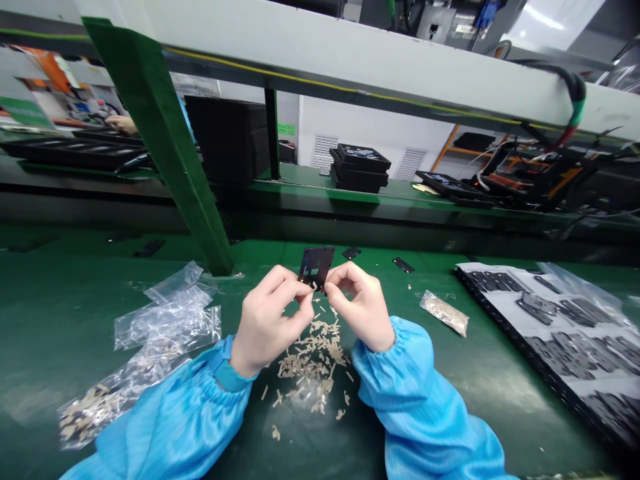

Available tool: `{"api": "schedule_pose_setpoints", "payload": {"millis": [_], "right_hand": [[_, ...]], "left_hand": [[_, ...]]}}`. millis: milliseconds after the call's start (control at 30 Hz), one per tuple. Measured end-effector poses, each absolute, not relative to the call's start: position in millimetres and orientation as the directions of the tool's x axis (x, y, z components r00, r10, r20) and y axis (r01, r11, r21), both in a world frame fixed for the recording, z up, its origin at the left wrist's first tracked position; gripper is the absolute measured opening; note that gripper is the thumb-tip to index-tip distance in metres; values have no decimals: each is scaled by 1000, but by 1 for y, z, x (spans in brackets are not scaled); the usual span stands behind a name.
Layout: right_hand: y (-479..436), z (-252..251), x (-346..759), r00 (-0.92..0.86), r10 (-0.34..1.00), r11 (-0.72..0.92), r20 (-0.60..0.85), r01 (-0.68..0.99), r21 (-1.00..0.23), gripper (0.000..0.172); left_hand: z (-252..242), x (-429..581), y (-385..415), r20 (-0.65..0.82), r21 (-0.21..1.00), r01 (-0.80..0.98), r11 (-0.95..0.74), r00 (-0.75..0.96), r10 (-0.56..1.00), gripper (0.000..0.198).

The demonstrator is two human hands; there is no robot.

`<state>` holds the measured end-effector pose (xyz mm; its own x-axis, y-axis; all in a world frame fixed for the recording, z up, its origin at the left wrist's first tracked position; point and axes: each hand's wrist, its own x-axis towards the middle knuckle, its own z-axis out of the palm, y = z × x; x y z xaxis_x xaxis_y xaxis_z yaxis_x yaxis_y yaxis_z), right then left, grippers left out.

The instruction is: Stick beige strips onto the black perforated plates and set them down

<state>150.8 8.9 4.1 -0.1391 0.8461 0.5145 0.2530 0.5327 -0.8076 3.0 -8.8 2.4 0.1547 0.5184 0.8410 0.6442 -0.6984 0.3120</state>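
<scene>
Both my left hand (267, 322) and my right hand (361, 305) pinch a thin black perforated plate (315, 267) by its lower corners, holding it up over the green work mat (240, 427). Right below my hands lies a loose heap of small beige pieces (313, 360). Two small black parts (351, 253) rest on the mat beyond the plate. A clear bag of beige pieces (444, 313) lies to my right, and crumpled clear plastic bags (165, 320) lie to my left. My sleeves are blue.
A black-edged tray of dark plates (550, 333) lies at the right of the mat. A green post (160, 147) rises at the left. Beyond stand stacked black trays (359, 167) and tangled cables (540, 177). Another person's hand (120, 123) shows far left.
</scene>
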Motion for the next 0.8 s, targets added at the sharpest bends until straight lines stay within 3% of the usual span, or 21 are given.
{"api": "schedule_pose_setpoints", "payload": {"millis": [333,800], "right_hand": [[5,3,147,-110,814,573,570,308,-759,11],[4,7,148,-117,843,536,525,274,-798,10]], "left_hand": [[2,3,-11,845,313,641,-700,148,514,11],[5,4,-11,835,332,630,-702,149,529,12]]}}
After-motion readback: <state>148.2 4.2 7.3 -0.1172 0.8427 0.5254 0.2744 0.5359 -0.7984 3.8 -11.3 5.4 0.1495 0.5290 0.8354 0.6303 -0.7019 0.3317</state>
